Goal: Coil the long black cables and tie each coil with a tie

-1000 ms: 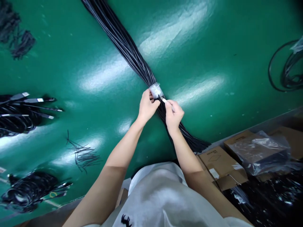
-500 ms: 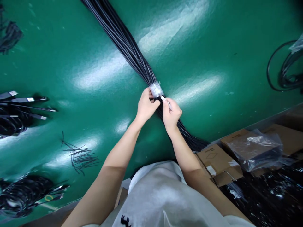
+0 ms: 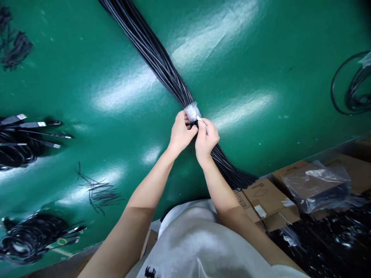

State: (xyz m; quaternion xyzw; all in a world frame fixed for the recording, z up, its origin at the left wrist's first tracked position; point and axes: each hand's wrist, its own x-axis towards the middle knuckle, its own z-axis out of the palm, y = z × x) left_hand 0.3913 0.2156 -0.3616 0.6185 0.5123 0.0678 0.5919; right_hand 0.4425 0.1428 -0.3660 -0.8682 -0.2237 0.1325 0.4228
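Observation:
A long bundle of black cables (image 3: 150, 48) runs diagonally across the green table. Clear plastic wrap (image 3: 191, 112) forms a band around it near my hands. My left hand (image 3: 181, 131) is closed on the bundle's left side, its fingertips against the wrap and its thumb on the cables just below. Pinched in my right hand (image 3: 206, 137) is a slim white tool (image 3: 200, 119), possibly a small knife. Its front end is at the wrap's lower edge; whether it touches the wrap I cannot tell. The cables underneath my right hand are hidden.
Coiled USB cables (image 3: 20, 141) and another coil (image 3: 34, 235) lie at left, beside loose thin black ties (image 3: 104, 193). A cable loop (image 3: 336, 92) rests at far right. Cardboard boxes (image 3: 269, 200) and a clear plastic bag (image 3: 321, 185) line the table's lower right edge.
My right hand has moved slightly left with the white tool, closer to my left thumb. The tool's dark tip, visible earlier, no longer shows. My left hand keeps its grip.

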